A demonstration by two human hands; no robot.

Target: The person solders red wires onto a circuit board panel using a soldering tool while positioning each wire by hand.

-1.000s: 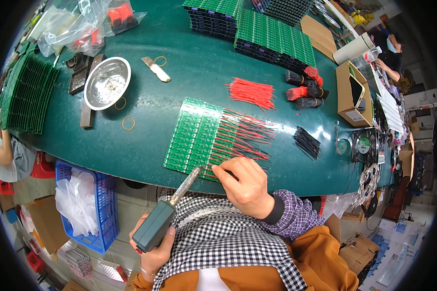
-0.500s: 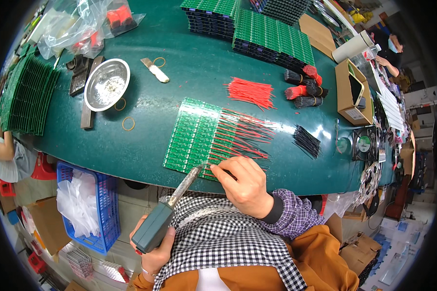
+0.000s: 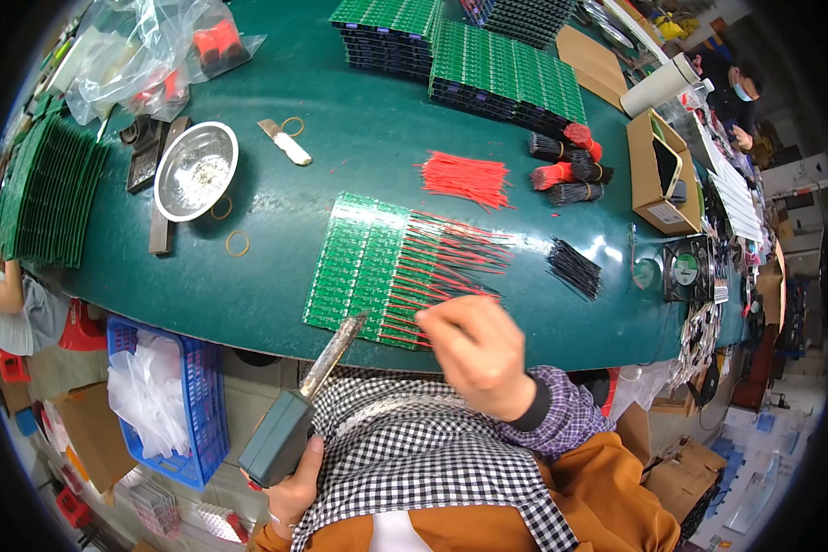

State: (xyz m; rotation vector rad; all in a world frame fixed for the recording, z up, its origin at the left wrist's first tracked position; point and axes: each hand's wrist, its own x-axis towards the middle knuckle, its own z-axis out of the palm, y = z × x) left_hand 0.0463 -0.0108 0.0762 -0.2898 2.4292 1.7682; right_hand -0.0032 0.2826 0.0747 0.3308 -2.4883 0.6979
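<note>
My left hand point(image 3: 296, 486) is closed around the dark green handle of a soldering iron point(image 3: 281, 436). Its metal tip is by the lower edge of a green circuit board panel point(image 3: 348, 262) lying on the table. Red and black wires point(image 3: 451, 247) stretch out rightward from the panel's right side in rows. Over the lowest wires hovers my right hand point(image 3: 478, 354), its thumb and forefinger pinched together; what lies between them is too small to make out. Loose red wires point(image 3: 465, 178) lie beyond the panel, and loose black wires point(image 3: 575, 269) lie to the right.
Stacked circuit boards point(image 3: 506, 74) stand at the back, and more boards point(image 3: 51, 189) at the far left. A metal bowl point(image 3: 227, 138), bundled wires point(image 3: 575, 170), a cardboard box point(image 3: 649, 179) and a small fan point(image 3: 685, 270) share the green table point(image 3: 276, 207). Below the left edge is a blue crate point(image 3: 202, 396).
The iron's tip has drawn back left, away from the wires. My right hand has shifted slightly right, off the panel's edge. The view has moved a little.
</note>
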